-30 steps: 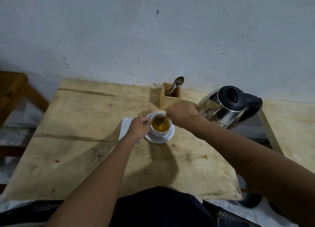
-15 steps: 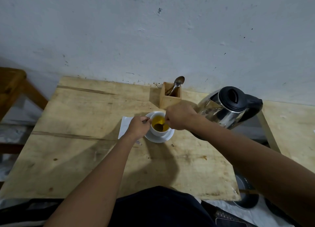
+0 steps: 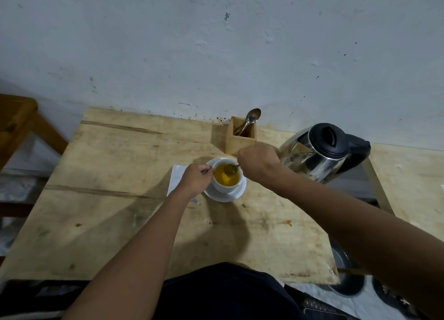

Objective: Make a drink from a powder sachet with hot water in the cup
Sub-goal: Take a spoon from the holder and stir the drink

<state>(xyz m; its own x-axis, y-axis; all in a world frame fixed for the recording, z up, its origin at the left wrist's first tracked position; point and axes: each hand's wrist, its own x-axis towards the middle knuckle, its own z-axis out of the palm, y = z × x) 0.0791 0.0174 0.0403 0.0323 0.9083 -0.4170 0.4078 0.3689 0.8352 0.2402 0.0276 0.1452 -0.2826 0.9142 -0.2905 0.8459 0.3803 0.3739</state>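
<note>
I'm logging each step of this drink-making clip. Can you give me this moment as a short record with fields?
stage: stirring
cup: white, on a saucer, holds yellow liquid
right hand: grip on a spoon dipped in the cup
left hand: grip on the cup's side
kettle: steel, black lid closed, right of the cup
wooden box: behind the cup, holds another spoon
paper: white, left of the saucer

White cup (image 3: 227, 187) on saucer (image 3: 234, 194), yellow drink (image 3: 225, 176)

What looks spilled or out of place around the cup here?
No spill shows. The cup sits upright on its saucer, drink inside. A small torn scrap lies loose on the table beside the napkin, likely sachet litter.
</note>
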